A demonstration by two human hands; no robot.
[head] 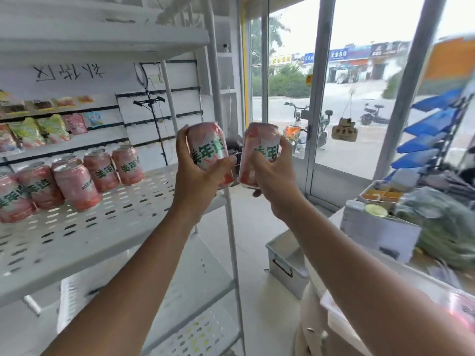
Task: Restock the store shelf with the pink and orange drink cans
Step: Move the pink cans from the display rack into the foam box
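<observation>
Pink cans with green lettering are in both of your hands, raised in front of you just past the right end of the white perforated shelf (123, 222). Your left hand (203, 181) grips the left can (205, 145) from below and behind, thumb across the front and fingers curled round the back. Your right hand (276, 183) grips the right can (257, 140) in the same way, fingers wrapped over its label. Both cans are upright with a slight tilt, tops leaning toward each other, and they sit close side by side; whether they touch cannot be told. Neither can rests on the shelf. On the left part of that shelf stands a group of matching cans (74, 186), packed close together, with bare perforated surface between them and your left hand. Behind the group, on racks at the back wall, hang snack packets (51, 129). A lower perforated shelf of the same unit shows beneath your left forearm. On the floor to the right of the shelf post sits an open metal box (282, 263). A glass door (359, 111) stands beyond your right hand, with parked scooters visible outside.
</observation>
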